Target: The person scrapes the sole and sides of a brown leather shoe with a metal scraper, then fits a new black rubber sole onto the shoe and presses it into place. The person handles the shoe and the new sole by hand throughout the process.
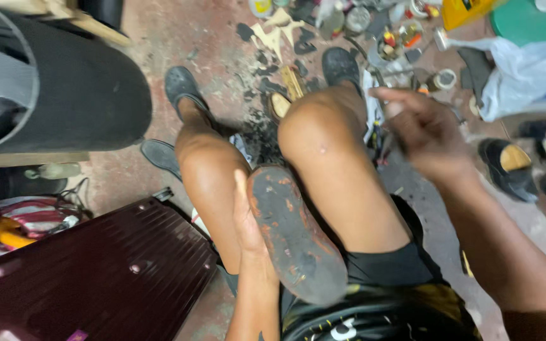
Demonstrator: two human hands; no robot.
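Item: worn shoe sole [295, 233], dark grey with orange-red patches, held sole-up between the person's bare knees, its toe end pointing away from the body and its heel end over the black shorts [380, 265].

Left hand [246, 218]: pressed flat against the left edge of the shoe sole, thumb up along the rim; the fingers are hidden behind the sole, so whether they are curled on it cannot be told.

Right hand [421, 129]: raised beyond and to the right of the shoe sole, well apart from it, blurred; the fingers [390, 95] look loosely bunched together, and whether they pinch anything cannot be told.

Surroundings, placed from the shoe sole:
- Dark red ribbed case [96, 278], lower left, on the floor.
- Large black round object [83, 88], upper left.
- Two dark sandals [181, 85] on the person's feet, beyond the knees.
- Scraps of leather and cut sole pieces [279, 35], far beyond, strewn on the concrete floor [178, 31].
- Small tins and tool clutter [393, 38], upper right.
- Pale plastic bag [519, 69], far upper right.
- Dark shoe with tan insole [510, 164], right, on the floor.
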